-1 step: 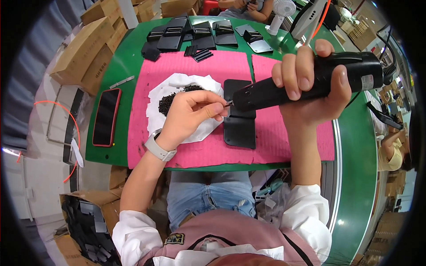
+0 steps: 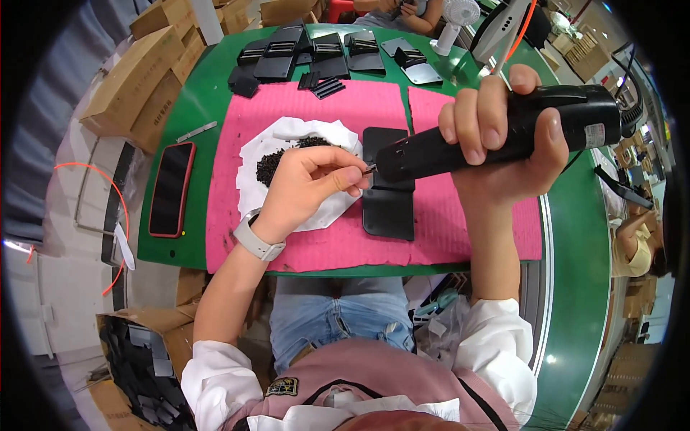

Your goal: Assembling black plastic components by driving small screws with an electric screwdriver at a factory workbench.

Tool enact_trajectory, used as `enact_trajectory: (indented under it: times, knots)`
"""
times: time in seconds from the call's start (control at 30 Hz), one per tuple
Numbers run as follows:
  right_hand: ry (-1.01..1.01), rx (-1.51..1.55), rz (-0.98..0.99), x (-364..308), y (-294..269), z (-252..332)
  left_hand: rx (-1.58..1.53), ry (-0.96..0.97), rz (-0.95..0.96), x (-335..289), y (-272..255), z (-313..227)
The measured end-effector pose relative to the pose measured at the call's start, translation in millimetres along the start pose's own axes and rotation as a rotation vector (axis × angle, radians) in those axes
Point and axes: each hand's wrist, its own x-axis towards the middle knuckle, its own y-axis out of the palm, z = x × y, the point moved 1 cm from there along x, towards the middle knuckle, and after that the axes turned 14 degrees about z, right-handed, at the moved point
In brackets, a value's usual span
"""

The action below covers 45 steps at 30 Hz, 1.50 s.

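- Right hand (image 2: 503,136) wrapped tight around black electric screwdriver (image 2: 496,136).
- Left hand (image 2: 309,183) pinches small screw (image 2: 369,169) at its tip.
- Black plate (image 2: 388,208) on pink mat (image 2: 316,108), near front edge.

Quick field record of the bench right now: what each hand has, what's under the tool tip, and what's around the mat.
Left hand: fingertips pinch a small screw held to the tool's tip
Right hand: wrapped around a black electric screwdriver, held roughly level, tip pointing left
Under the tip: black flat part lying on the pink mat
Screw supply: dark pile of small screws on a white sheet
Left of mat: phone in red case on the green table
Far edge: more black parts, small white fan
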Motion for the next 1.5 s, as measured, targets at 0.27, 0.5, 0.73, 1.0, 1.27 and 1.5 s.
enact_trajectory:
  times: [0.27,0.5,0.73,1.0,1.27,1.5]
  knots:
    - [0.076,-0.026,-0.013,-5.0,3.3,-5.2,0.091,-0.017,0.025,-1.3,-1.6,5.7]
    - [0.084,0.059,-0.279,-8.3,-4.4,-13.8,-0.009,0.007,-0.036,-6.1,0.5,10.7]
    - [0.182,-0.073,-0.106,-7.2,-17.9,-4.7,0.277,0.034,-0.204,5.6,-2.0,15.9]
    - [0.257,-0.266,-0.09,-10.9,-17.1,-13.2,0.61,-0.139,-0.191,14.9,9.5,20.5]
    - [0.349,-0.408,-0.027,-2.8,-9.5,-22.3,0.181,-0.369,0.02,29.2,11.9,26.6]
    - [0.416,-0.405,0.048,3.9,-7.4,-32.5,0.1,-0.407,-0.01,29.6,12.8,27.0]
